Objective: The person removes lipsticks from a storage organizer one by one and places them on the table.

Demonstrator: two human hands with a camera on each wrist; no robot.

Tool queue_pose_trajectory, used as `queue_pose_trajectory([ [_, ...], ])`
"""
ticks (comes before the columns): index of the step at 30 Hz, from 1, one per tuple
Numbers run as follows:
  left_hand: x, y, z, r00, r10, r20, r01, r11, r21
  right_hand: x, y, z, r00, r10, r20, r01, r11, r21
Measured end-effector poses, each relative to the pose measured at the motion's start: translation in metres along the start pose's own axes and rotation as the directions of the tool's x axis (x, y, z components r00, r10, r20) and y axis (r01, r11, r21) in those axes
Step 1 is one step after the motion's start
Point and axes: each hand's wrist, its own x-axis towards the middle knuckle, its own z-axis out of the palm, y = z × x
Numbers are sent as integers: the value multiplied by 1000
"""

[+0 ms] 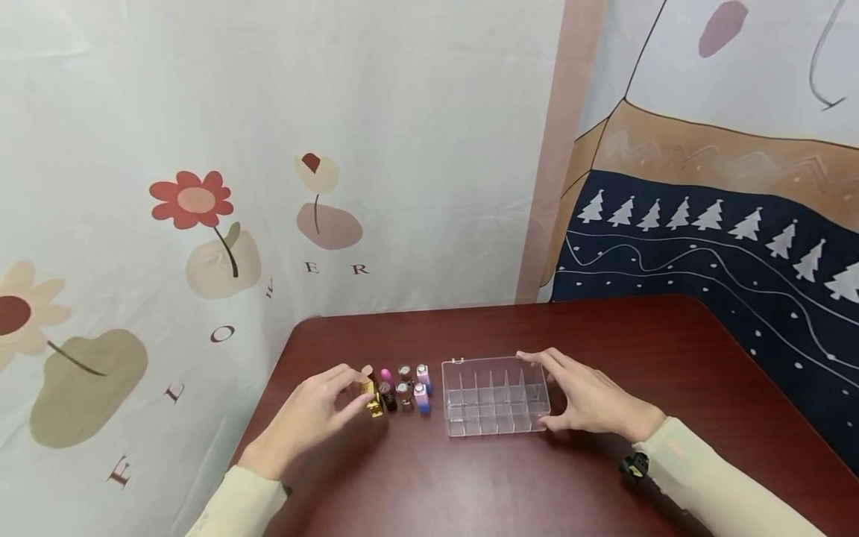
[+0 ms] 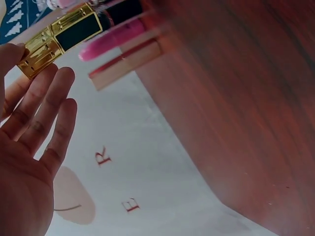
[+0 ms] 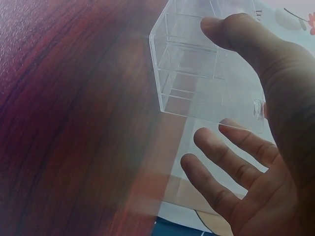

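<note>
A gold lipstick tube with a dark panel stands at the left end of a cluster of small cosmetics. My left hand pinches its end between thumb and fingertips; in the left wrist view the other fingers of that hand are spread below the tube. My right hand holds the right end of a clear divided organizer box. In the right wrist view the thumb presses on one side of the box, while the index finger is mostly hidden behind it.
Beside the gold tube stand a dark tube, a bright pink tube, a beige-and-red tube, two brownish clear-topped ones and two pink-and-blue ones. Patterned cloth hangs behind the dark red table.
</note>
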Motion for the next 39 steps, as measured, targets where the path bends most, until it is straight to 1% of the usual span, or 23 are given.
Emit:
queue_pose_trajectory([
  [4,-7,-8,3,999,-38,11,38,999,5,0,0,1,1000,-8,-4,8,1000,2],
  [9,-10,-17,7,996,-83,43,83,997,-3,0,0,1,1000,-7,-4,7,1000,0],
  [13,-12,-21,12,991,-115,72,116,993,-13,1,0,2,1000,-4,-3,4,1000,2],
  [20,-14,-26,18,979,-169,118,169,986,6,1,1,2,1000,0,3,0,1000,9],
  [24,-12,-28,20,981,-159,112,159,987,12,0,1,2,1000,11,5,-11,1000,13],
  [28,-11,-28,18,985,-143,100,141,990,22,0,0,3,1000,2,-6,-2,1000,12],
  [39,-11,-29,16,984,-143,107,144,990,2,0,0,3,1000,-7,-11,7,1000,19],
])
